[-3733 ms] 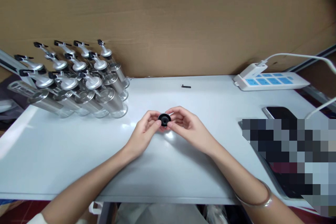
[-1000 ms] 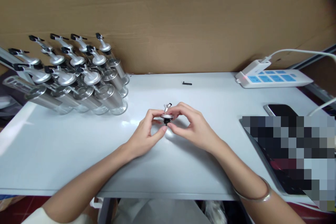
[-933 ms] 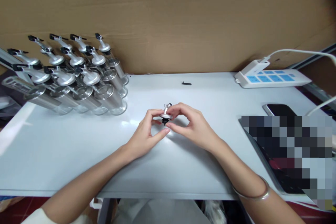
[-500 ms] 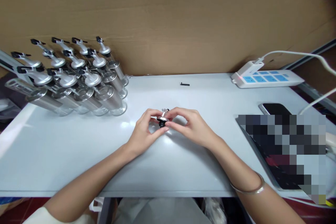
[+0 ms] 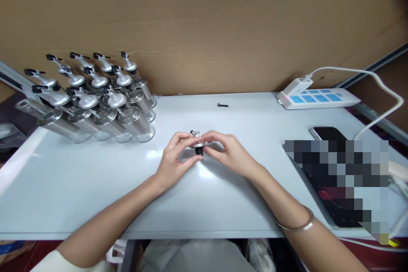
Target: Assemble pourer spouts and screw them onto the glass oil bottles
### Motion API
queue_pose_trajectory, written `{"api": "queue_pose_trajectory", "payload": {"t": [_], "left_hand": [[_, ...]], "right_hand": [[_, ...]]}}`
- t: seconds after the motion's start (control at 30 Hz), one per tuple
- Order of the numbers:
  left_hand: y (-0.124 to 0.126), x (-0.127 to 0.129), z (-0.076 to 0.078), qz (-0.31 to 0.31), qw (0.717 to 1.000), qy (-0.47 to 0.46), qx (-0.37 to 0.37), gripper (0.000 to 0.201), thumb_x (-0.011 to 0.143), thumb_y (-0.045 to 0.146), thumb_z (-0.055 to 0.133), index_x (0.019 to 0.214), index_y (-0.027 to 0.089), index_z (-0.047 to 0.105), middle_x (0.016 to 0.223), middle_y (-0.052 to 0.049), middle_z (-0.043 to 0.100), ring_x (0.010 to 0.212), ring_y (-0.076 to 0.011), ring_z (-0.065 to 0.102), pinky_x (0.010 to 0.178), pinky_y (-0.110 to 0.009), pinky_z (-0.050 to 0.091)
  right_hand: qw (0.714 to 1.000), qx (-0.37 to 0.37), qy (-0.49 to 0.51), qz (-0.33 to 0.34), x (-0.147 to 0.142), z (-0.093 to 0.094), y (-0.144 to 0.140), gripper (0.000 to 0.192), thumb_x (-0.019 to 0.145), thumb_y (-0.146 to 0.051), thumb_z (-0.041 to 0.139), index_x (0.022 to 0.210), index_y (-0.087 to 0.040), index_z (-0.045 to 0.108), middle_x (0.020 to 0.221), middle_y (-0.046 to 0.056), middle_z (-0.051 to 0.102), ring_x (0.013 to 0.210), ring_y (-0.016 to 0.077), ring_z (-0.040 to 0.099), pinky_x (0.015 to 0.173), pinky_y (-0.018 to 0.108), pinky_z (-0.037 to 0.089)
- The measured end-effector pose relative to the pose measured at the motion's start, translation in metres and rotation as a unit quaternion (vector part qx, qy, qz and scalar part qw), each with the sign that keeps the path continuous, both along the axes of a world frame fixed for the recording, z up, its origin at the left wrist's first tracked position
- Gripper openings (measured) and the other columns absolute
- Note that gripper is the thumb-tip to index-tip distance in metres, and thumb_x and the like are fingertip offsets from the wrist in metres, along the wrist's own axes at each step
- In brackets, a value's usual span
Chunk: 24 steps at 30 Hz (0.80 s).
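Now your 2 hands meet at the centre of the frame, low over the desk point(image 5: 95, 187), and both are pinched on the same small pourer cap point(image 5: 198, 147). Your left hand point(image 5: 174, 162) grips it from the left with thumb and fingertips; your right hand point(image 5: 230, 154) closes on it from the right.

What has changed: 3.7 s ago you held the cap tipped so that its round black underside faced the camera. By 1 s ago you had turned it upright, silver dome and spout on top, black plug below. Since then you have lowered it a little toward the desk, and the grip has stayed the same on both sides. My reading is that the part is now oriented spout-up and ready for handling in that pose.

Elsewhere, the cluster of capped glass bottles point(image 5: 105, 106) stands at the left of the frame, a small black pin point(image 5: 222, 105) lies above your hands near the cardboard, the power strip point(image 5: 318, 98) sits at the upper right, and a phone point(image 5: 328, 133) lies below it.
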<state>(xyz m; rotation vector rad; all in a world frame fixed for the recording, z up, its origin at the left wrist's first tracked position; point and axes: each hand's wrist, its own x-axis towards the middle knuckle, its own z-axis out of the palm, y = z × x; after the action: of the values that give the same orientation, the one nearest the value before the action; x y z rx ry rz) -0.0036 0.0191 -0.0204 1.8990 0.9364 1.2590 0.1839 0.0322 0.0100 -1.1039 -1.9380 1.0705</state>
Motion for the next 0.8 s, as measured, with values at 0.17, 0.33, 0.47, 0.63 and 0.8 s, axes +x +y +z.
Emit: {"api": "queue_pose_trajectory", "payload": {"t": [0.17, 0.33, 0.47, 0.63, 0.8], "left_hand": [[0.0, 0.002, -0.003, 0.0, 0.999, -0.037, 0.023, 0.032, 0.077, 0.023, 0.074, 0.106, 0.024, 0.06, 0.102, -0.004, 0.053, 0.093, -0.0152, 0.058, 0.082, -0.029, 0.053], [0.0, 0.002, 0.0, -0.009, 0.998, -0.007, 0.055, 0.026, 0.078, 0.023, 0.073, 0.103, 0.023, 0.064, 0.1, -0.004, 0.055, 0.095, -0.0162, 0.059, 0.086, -0.031, 0.052], [-0.002, 0.001, 0.004, -0.021, 0.998, 0.009, 0.05, 0.028, 0.08, 0.023, 0.07, 0.107, 0.025, 0.065, 0.103, -0.005, 0.059, 0.097, -0.0161, 0.06, 0.087, -0.03, 0.051], [-0.004, 0.002, 0.007, -0.034, 0.998, 0.027, 0.036, 0.03, 0.082, 0.027, 0.069, 0.111, 0.025, 0.066, 0.087, -0.002, 0.059, 0.08, -0.0129, 0.061, 0.074, -0.025, 0.052], [-0.007, 0.006, 0.002, -0.058, 0.997, 0.052, -0.006, 0.025, 0.083, 0.029, 0.066, 0.108, 0.022, 0.068, 0.086, -0.003, 0.058, 0.079, -0.0132, 0.06, 0.069, -0.024, 0.052]], "right_hand": [[0.998, 0.062, -0.007, -0.001, 0.001, -0.003, 0.0, 0.017, 0.077, -0.012, 0.052, 0.088, -0.02, 0.063, 0.089, 0.002, 0.072, 0.079, 0.0146, 0.065, 0.068, 0.025, 0.046], [0.996, 0.084, -0.01, -0.005, 0.002, -0.003, -0.001, 0.018, 0.073, -0.01, 0.052, 0.083, -0.02, 0.063, 0.084, 0.001, 0.071, 0.076, 0.0146, 0.064, 0.067, 0.025, 0.045], [0.995, 0.096, -0.013, -0.006, 0.002, -0.002, -0.001, 0.017, 0.07, -0.01, 0.052, 0.08, -0.02, 0.061, 0.082, 0.001, 0.07, 0.075, 0.0151, 0.063, 0.069, 0.026, 0.045], [0.996, 0.077, -0.035, 0.014, 0.009, 0.002, 0.003, 0.015, 0.073, -0.011, 0.054, 0.081, -0.02, 0.063, 0.086, 0.003, 0.071, 0.077, 0.0159, 0.064, 0.072, 0.028, 0.048], [0.982, 0.13, -0.124, -0.064, 0.026, -0.013, 0.024, 0.027, 0.082, -0.018, 0.05, 0.105, -0.02, 0.063, 0.117, 0.01, 0.067, 0.112, 0.0247, 0.06, 0.098, 0.042, 0.045]]}}
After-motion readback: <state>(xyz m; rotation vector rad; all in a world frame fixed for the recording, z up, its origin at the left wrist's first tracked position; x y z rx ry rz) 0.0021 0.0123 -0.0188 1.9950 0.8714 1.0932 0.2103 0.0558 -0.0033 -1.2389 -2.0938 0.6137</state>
